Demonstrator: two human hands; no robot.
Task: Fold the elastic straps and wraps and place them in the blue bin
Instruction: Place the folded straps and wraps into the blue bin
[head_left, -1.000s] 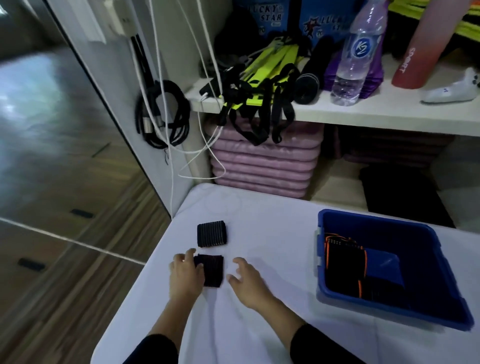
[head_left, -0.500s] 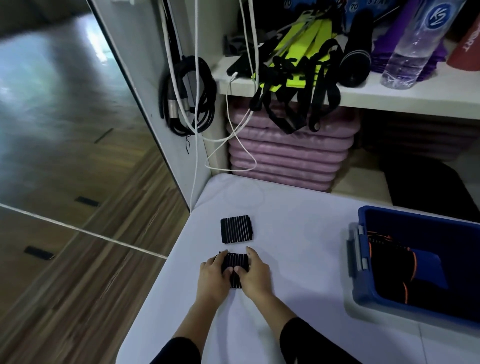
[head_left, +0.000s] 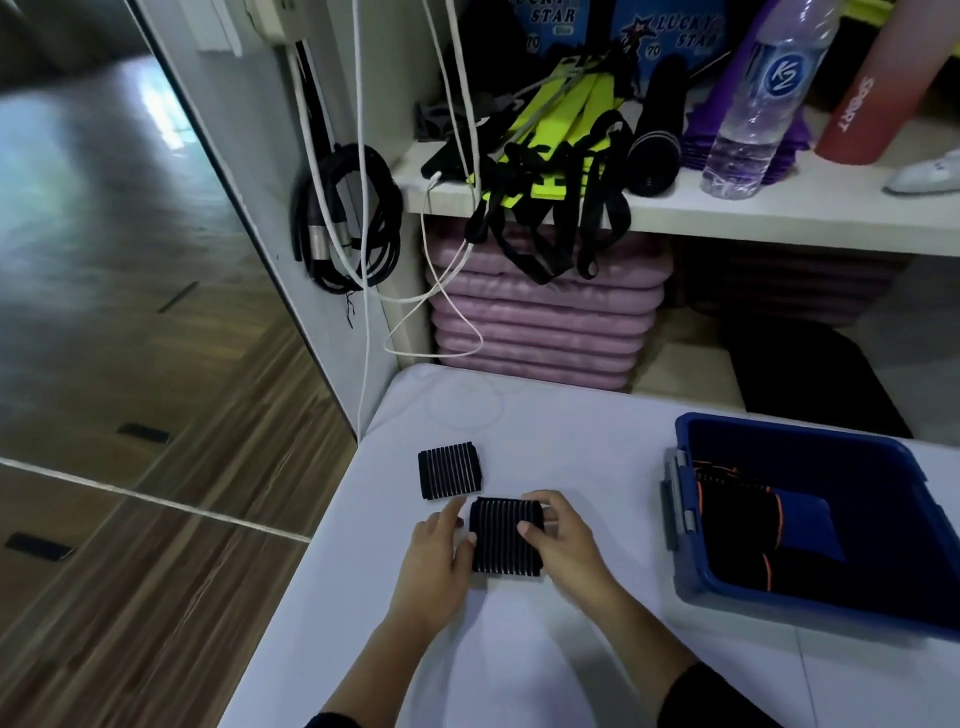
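Note:
Two black ribbed elastic wraps lie near the left edge of the white table (head_left: 571, 457). The far wrap (head_left: 450, 470) rests alone and flat. The near wrap (head_left: 504, 540) is held from both sides. My left hand (head_left: 434, 564) pinches its left edge with the thumb on top. My right hand (head_left: 571, 545) grips its right side, thumb across the ribs and fingers curled over the far edge. The blue bin (head_left: 779, 608) stands to the right and holds black wraps with orange trim (head_left: 737, 519).
Behind the table a white shelf (head_left: 753, 215) carries yellow and black straps (head_left: 550, 171), a water bottle (head_left: 758, 98) and a red roll. Pink mats (head_left: 545, 322) are stacked below it. Black cables (head_left: 348, 218) and white cords hang at the left. The table drops off to wooden floor on the left.
Both hands have closed on the near wrap and turned it flat, ribs up, between them. The view has shifted so the bin lies further right.

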